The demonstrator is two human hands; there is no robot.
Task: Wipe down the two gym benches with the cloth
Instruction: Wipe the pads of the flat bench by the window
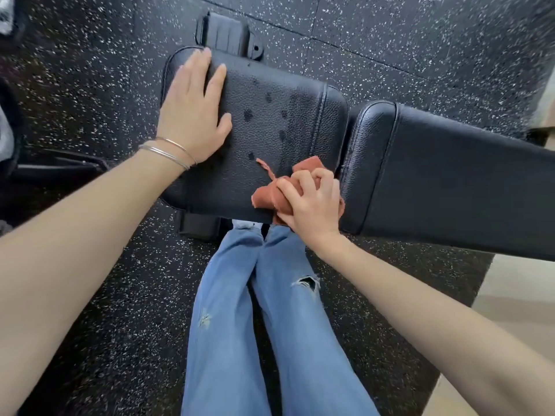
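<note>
Bracing the seat pad [279, 82] with our left hand [192, 112] spread flat, we clutch the rust-red cloth [265, 195] in our right hand [312, 205] at its near edge, wiping, and probably next need a sweep across the damp spots [248, 115].

Black seat pad [279, 85] sitting mid-frame on speckled floor [90, 295]. Left hand [192, 112] resting flat on its upper left; rust cloth [265, 195] bunching at lower right edge.

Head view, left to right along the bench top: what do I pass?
Left hand flat on the seat pad → damp spots → orange cloth gripped by right hand → long back pad.
</note>
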